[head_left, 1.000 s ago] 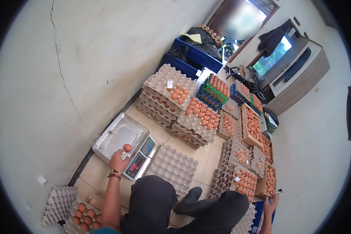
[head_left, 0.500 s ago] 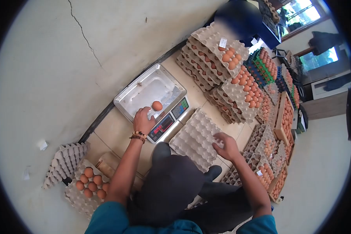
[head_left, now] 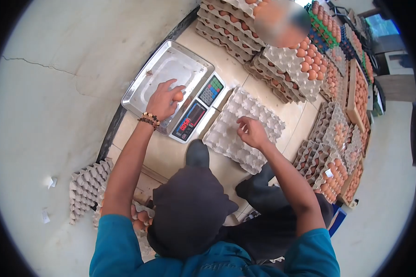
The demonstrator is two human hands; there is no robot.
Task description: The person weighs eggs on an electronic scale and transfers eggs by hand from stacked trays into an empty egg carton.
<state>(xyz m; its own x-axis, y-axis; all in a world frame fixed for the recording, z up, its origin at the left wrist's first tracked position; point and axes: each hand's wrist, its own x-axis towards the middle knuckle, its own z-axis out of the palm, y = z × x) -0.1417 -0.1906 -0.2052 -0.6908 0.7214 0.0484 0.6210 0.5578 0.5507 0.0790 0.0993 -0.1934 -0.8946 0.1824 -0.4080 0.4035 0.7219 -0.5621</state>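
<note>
Over the scale's metal pan, my left hand has its fingers and thumb around a brown egg. Whether the egg still touches the pan I cannot tell. A red figure is lit on the scale's display, beside a keypad. My right hand is above a grey cardboard egg tray. Its fingers are bent, with a gap between thumb and forefinger, and I see nothing in them. The tray's visible cups hold no eggs.
Tall stacks of egg-filled trays stand beyond the tray. Wooden crates of eggs and more trays line the right. A wall borders the scale on the left, with stacked cardboard trays below. My boot is near the scale.
My left hand has closed round the egg that lay on the pan. My right hand has shifted from the tray's right edge to above its middle. The view has tilted.
</note>
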